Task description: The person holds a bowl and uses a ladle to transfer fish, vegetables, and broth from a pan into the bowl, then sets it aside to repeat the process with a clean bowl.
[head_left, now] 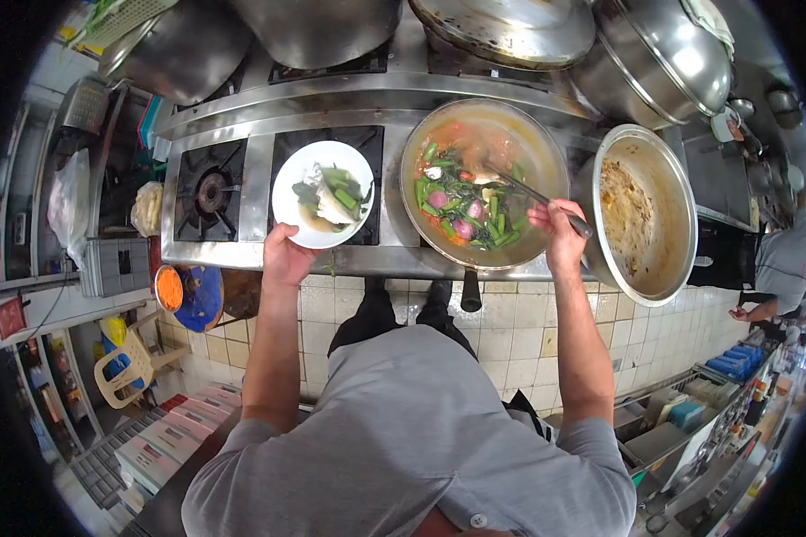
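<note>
My left hand (287,255) grips the lower rim of a white bowl (288,190), which it holds over the stove. Green vegetable stems, leaves, a pale piece and some broth lie in the bowl. On the right, my right hand (560,231) is closed around the dark handle of a ladle (539,198). The ladle's head dips among the food in a wide pan (546,152), where it is partly hidden. Green stems, dark leaves, pinkish-purple onions and reddish broth (452,134) fill the pan. The pan's black handle (471,291) points toward me.
A big metal pot (676,183) with food residue stands right of the pan. Large pots (322,27) and a lid (510,31) line the back. A bare burner (211,191) is at left. A container of orange shreds (168,288) sits lower left. Another person (784,259) is far right.
</note>
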A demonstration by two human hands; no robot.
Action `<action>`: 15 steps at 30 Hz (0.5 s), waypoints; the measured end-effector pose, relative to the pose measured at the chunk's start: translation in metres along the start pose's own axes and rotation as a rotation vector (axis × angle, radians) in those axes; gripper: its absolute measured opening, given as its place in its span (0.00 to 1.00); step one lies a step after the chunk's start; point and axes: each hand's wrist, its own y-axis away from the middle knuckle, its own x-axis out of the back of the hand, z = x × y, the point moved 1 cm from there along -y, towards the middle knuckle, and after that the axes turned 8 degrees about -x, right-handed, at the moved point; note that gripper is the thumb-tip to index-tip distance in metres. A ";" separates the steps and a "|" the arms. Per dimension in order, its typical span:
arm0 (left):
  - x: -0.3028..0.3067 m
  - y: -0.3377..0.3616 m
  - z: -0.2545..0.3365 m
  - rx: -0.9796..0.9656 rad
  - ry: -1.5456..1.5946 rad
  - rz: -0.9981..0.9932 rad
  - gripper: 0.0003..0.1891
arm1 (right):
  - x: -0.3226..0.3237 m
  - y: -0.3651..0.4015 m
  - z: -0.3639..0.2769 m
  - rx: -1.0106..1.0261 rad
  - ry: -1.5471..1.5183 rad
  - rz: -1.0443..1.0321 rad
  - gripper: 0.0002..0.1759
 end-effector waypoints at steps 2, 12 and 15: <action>0.002 -0.001 -0.002 0.014 0.006 -0.001 0.35 | 0.000 0.000 0.007 -0.027 -0.074 0.016 0.09; 0.007 -0.010 -0.012 0.041 0.018 -0.004 0.34 | -0.006 0.006 0.014 -0.107 -0.268 0.106 0.11; 0.003 -0.010 -0.014 0.025 0.019 0.012 0.34 | -0.004 0.011 0.014 -0.019 -0.174 0.093 0.09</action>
